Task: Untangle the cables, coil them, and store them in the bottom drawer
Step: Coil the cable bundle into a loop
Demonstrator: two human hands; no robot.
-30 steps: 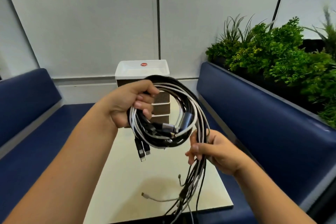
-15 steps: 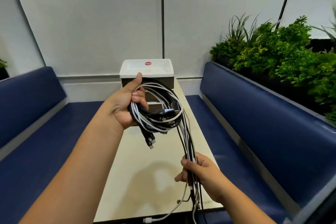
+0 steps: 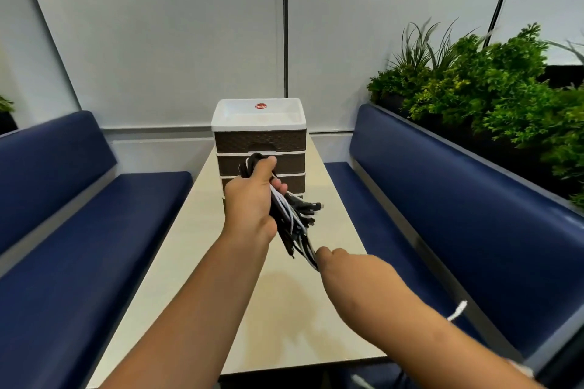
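Nearest, our right hand (image 3: 339, 262) pinches the low end of the cables (image 3: 292, 219); the bundle runs up and away to our left hand (image 3: 252, 199), gripping it above the pale surface (image 3: 196, 256). Beyond stands the drawer unit (image 3: 259, 136), between blue benches (image 3: 458, 215).

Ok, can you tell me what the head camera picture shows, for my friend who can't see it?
A person's left hand grips a bunch of black and white cables above a pale table, while the right hand holds the bunch's lower end. Behind stands a brown drawer unit with a white top, blue benches on both sides and green plants on the right.
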